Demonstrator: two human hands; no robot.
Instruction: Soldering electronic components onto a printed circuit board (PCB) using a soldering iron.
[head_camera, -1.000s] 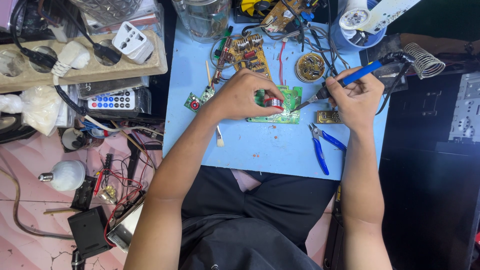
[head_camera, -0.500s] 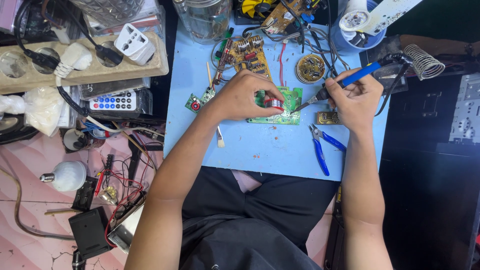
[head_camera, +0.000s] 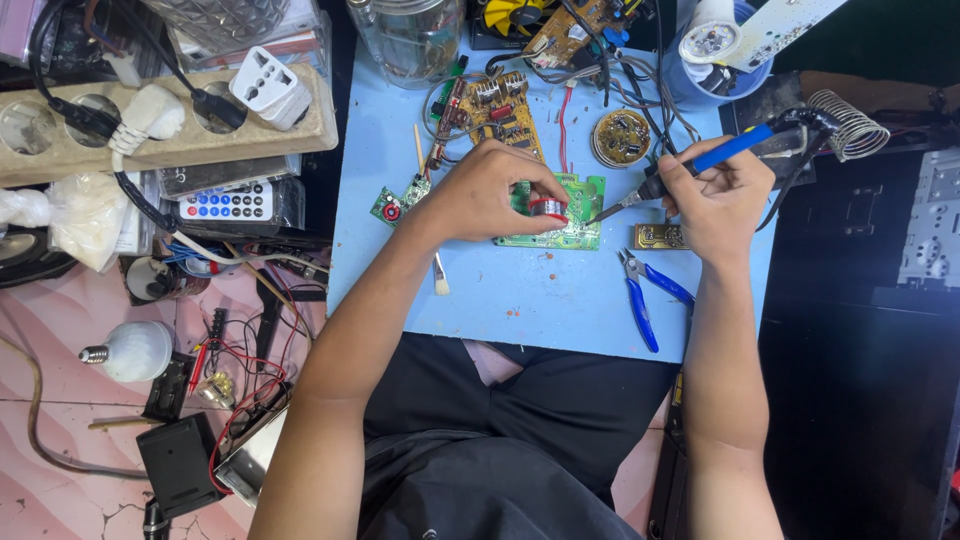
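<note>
The left hand (head_camera: 490, 190) is curled around a small red-and-silver spool (head_camera: 547, 208), pinched between thumb and fingertips and held on top of the green circuit board (head_camera: 570, 222); the fingers cover most of the spool and the board's left end, so whether a wire runs off the spool cannot be made out. The right hand (head_camera: 715, 195) is clenched around the blue handle of a soldering iron (head_camera: 700, 162); its metal tip (head_camera: 603, 213) reaches leftward onto the board, just beside the spool — the exact point of contact is too small to tell. The iron's cable is lost behind the right hand.

The board lies flat on the blue mat (head_camera: 530, 300), between the two hands, touching the left and reached only by the iron from the right. Just under the right hand sits a small brown board (head_camera: 659, 237), partly hidden by the palm; below that, blue-handled pliers (head_camera: 645, 295). Above the right hand is a round circuit disc (head_camera: 621, 138); further right, a coiled wire iron stand (head_camera: 848, 125). Above the left hand lies a brown component board (head_camera: 497, 115); a small green board (head_camera: 395, 203) sits just left of the wrist. Well off to the left — a white remote (head_camera: 225, 203) and a bulb (head_camera: 135, 350); the tangle there is hard to sort out.
</note>
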